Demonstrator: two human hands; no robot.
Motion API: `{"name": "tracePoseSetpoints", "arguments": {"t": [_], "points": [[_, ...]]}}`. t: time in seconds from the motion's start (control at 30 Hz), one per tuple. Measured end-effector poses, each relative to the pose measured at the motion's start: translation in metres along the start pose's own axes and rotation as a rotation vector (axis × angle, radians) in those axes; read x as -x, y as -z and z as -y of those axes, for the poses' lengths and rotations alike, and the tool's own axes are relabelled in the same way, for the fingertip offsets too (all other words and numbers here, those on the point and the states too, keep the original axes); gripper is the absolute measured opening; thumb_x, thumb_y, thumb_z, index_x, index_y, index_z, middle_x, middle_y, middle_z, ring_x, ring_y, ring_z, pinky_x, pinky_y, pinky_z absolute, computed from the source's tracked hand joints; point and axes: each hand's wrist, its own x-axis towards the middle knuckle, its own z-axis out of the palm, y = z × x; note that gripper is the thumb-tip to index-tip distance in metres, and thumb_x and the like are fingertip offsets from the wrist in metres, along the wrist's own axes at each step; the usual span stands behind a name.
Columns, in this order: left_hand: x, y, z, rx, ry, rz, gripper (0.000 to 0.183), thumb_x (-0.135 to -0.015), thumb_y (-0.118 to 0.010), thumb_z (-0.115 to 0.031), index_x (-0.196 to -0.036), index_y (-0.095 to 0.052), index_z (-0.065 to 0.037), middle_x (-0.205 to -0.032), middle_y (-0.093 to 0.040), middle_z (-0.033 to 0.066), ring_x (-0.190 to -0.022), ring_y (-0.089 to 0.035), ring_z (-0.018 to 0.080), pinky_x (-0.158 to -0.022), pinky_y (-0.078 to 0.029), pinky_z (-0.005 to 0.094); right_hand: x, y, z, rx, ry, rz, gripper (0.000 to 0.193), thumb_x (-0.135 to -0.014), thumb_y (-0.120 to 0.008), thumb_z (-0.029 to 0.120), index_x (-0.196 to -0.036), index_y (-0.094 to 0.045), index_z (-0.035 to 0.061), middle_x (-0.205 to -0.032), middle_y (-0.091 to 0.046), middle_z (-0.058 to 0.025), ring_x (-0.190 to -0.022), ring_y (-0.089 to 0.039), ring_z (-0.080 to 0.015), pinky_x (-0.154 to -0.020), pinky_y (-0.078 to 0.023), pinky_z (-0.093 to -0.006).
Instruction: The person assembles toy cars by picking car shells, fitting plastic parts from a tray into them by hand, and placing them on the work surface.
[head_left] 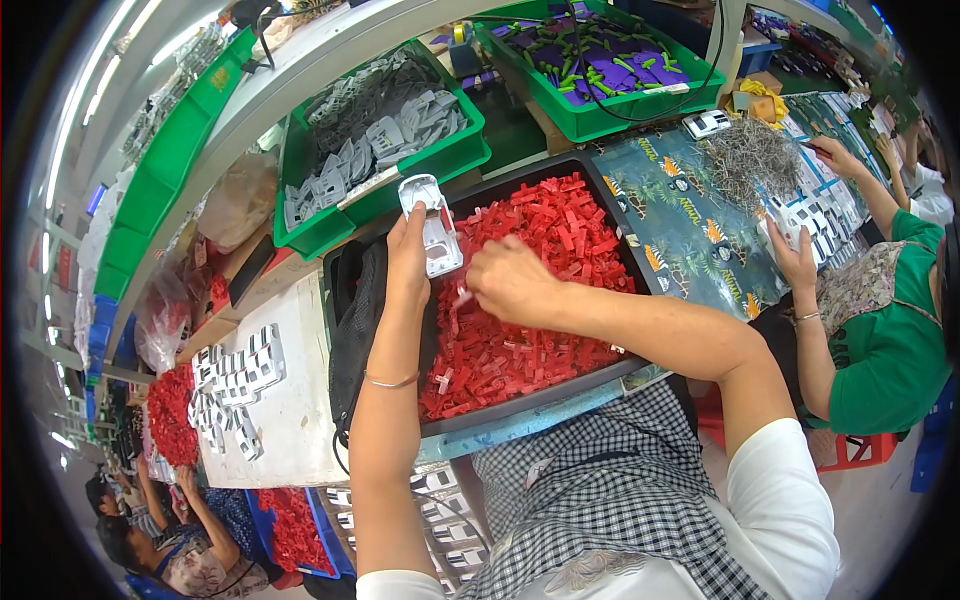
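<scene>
A white toy car body shell (440, 243) is held upright in my left hand (406, 258), its hollow side with openings showing. Just right of it, my right hand (512, 282) is closed, fingertips curled together near the shell's lower end. A small pale pinkish piece shows by those fingertips, but whether they grip it I cannot tell. Both hands are above a black tray (634, 262) heaped with small red translucent plastic parts (545, 345).
Green bins of grey shells (375, 150) and purple and lime parts (610, 70) stand behind. White car shells (240, 375) lie in rows on the left table. At right, a person in green (885, 340) handles white shells beside a wire-like pile (752, 160). Other workers sit lower left.
</scene>
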Motion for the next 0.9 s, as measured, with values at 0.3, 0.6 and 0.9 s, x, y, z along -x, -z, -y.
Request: {"name": "tracePoseSetpoints", "arguments": {"t": [0.3,0.6,0.9], "points": [[0.021,-0.030,-0.003,-0.024,0.007,0.079,0.038,-0.104,-0.048,-0.036,-0.112,-0.065,-0.002,-0.104,-0.065,0.0048,-0.093,-0.060,0.0112,-0.084,-0.048,0.0286,-0.013,0.029,-0.027,-0.042,-0.077,-0.470,0.012,-0.078,-0.071,0.011,-0.081,-0.059,0.0084,-0.085,-0.055,-0.0059,-0.083,-0.054,-0.0256,-0.072,-0.042,-0.0391],[0.032,-0.042,-0.004,0.005,0.044,0.102,0.038,-0.106,-0.043,-0.033,-0.120,-0.061,-0.002,-0.112,-0.065,0.0072,-0.098,-0.061,0.0131,-0.088,-0.048,0.0294,-0.012,0.029,-0.031,-0.008,-0.055,-0.449,0.013,-0.075,-0.071,0.012,-0.079,-0.060,0.0084,-0.089,-0.054,-0.0051,-0.087,-0.052,-0.0249,-0.075,-0.041,-0.0393],[0.032,-0.043,0.002,0.037,0.046,0.124,0.042,-0.107,-0.041,-0.035,-0.126,-0.056,-0.001,-0.110,-0.066,0.0092,-0.094,-0.067,0.0158,-0.080,-0.057,0.0316,-0.012,0.034,-0.034,-0.092,-0.064,-0.491,0.011,-0.071,-0.074,0.016,-0.073,-0.065,0.0094,-0.094,-0.057,-0.0051,-0.093,-0.052,-0.0249,-0.083,-0.040,-0.0406]]}}
